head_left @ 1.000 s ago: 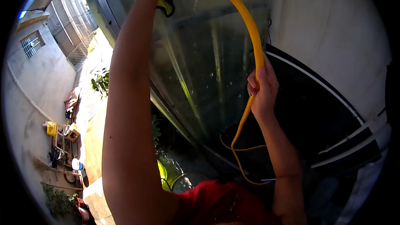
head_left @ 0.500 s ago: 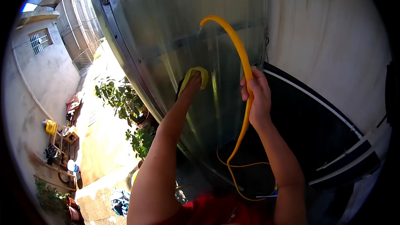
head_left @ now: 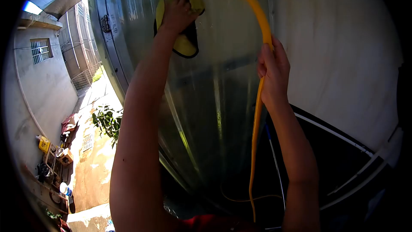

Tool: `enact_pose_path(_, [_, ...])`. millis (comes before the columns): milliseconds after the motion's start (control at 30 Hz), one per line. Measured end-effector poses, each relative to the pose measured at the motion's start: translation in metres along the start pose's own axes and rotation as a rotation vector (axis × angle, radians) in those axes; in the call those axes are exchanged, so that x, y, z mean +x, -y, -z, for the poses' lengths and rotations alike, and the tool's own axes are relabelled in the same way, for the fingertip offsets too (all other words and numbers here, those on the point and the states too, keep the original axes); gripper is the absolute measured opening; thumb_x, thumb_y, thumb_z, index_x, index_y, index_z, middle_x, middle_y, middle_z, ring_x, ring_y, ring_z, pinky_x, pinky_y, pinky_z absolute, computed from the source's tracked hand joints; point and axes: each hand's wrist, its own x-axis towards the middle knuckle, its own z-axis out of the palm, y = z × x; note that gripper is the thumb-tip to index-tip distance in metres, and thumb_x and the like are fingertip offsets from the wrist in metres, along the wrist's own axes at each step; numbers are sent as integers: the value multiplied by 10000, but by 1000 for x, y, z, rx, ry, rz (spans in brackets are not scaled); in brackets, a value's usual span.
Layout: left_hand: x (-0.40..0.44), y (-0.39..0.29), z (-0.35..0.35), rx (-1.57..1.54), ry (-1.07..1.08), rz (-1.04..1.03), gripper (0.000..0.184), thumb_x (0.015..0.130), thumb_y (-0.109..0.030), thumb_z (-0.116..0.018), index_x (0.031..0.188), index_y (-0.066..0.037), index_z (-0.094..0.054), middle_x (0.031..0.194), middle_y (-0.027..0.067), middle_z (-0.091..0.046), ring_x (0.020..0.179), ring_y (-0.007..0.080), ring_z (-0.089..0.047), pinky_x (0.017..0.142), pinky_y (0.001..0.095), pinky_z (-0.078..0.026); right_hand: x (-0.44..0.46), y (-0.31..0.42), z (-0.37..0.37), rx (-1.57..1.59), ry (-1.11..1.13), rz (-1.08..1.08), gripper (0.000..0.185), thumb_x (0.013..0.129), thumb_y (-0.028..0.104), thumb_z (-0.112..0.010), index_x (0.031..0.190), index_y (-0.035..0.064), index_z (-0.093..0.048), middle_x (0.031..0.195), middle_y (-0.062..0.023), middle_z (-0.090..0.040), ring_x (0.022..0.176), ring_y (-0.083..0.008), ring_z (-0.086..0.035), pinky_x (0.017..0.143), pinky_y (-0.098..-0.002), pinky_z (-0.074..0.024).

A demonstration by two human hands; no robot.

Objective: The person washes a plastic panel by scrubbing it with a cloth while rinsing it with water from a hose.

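Left hand: My left hand [head_left: 176, 15] presses a yellow, black-edged cloth [head_left: 185, 46] to the ribbed panel [head_left: 201, 103], fingers bunched on it.
Right hand: My right hand [head_left: 275, 75] has its fingers closed around a yellow hose [head_left: 257, 10], near the panel's right edge.
Hose tip: Curved left, just beside the cloth's upper right.
Edges: Metal frame [head_left: 112, 47] along the panel's left; pale wall [head_left: 334, 51] to the right.
Open room: Bare panel lies between my forearms; sunlit paving [head_left: 92, 172] lies beyond the frame.
Writing: Marks on the frame and a yellow container [head_left: 43, 144] are too small to read.
Hard to see: The hose's lower run fades into shadow.
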Motion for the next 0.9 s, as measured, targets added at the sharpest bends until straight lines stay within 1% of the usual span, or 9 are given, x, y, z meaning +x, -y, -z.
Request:
enact_pose_path(100, [69, 38, -10, -7, 35, 49, 637, 909, -555, -462, 1409, -159, -450, 1455, 89, -422, 1415, 308, -248, 1118, 644, -84, 30, -6, -15, 45, 23, 67, 386, 981, 222, -554, 1316, 37, -504, 732, 42, -456, 554, -6, -346, 478, -166, -304])
enact_pose_path(200, [113, 42, -35, -306, -376, 99, 600, 917, -540, -456, 1297, -93, -580, 1447, 180, -418, 1397, 364, -263, 1171, 482, -152, 49, -11, -20, 65, 12, 121, 381, 975, 178, -563, 1320, 26, -511, 755, 43, -475, 565, -1, -349, 476, -166, -293])
enact_pose_path(300, [105, 20, -17, -202, -173, 248, 605, 920, -569, -422, 1334, -148, -555, 1460, 172, -407, 1398, 369, -260, 1175, 466, -146, 47, -16, -17, 52, 19, 103, 387, 971, 201, -570, 1316, 36, -515, 749, 38, -475, 562, -8, -357, 481, -168, -301])
enact_pose_path(367, [98, 7, -35, -163, -168, 209, 642, 921, -561, -419, 1334, -85, -541, 1445, 170, -426, 1403, 358, -258, 1176, 461, -144, 40, -21, -9, 30, 39, 75, 409, 966, 247, -583, 1320, 56, -509, 740, 29, -477, 554, -19, -371, 490, -168, -318])
enact_pose_path(433, [71, -20, -19, -171, 95, 174, 654, 914, -543, -446, 1315, -35, -544, 1432, 170, -441, 1404, 350, -260, 1174, 463, -151, 20, -29, 1, 35, 26, 13, 413, 967, 242, -579, 1327, 54, -503, 739, 27, -469, 552, -23, -367, 490, -170, -318])
enact_pose_path(533, [8, -72, -43, -65, -84, 203, 684, 924, -592, -411, 1445, -148, -400, 1465, 91, -407, 1420, 312, -225, 1123, 640, -49, -18, -38, 19, 58, -21, -75, 385, 977, 198, -559, 1321, 32, -506, 745, 32, -459, 552, -16, -348, 482, -173, -306])
enact_pose_path(700, [-107, -154, -26, -285, 117, 132, 744, 919, -603, -424, 1457, -92, -369, 1477, 97, -382, 1423, 318, -212, 1135, 622, -17, -83, -39, 64, 74, -146, -218, 388, 984, 180, -551, 1333, 20, -493, 759, 25, -459, 556, -19, -343, 481, -175, -307])
enact_pose_path(833, [-206, -206, -28, -374, 387, -90, 714, 894, -588, -481, 1415, -103, -437, 1435, 87, -420, 1420, 310, -221, 1143, 620, -43, -126, -34, 106, 50, -202, -298, 405, 988, 171, -542, 1358, 22, -471, 769, 20, -474, 557, -24, -351, 491, -172, -322])
enact_pose_path(900, [-263, -230, -39, -432, 338, -270, 661, 873, -537, -547, 1369, -104, -496, 1422, 76, -429, 1416, 302, -229, 1147, 619, -66, -144, -33, 126, 31, -210, -326, 405, 988, 165, -540, 1360, 23, -470, 770, 20, -478, 561, -22, -357, 494, -170, -325])
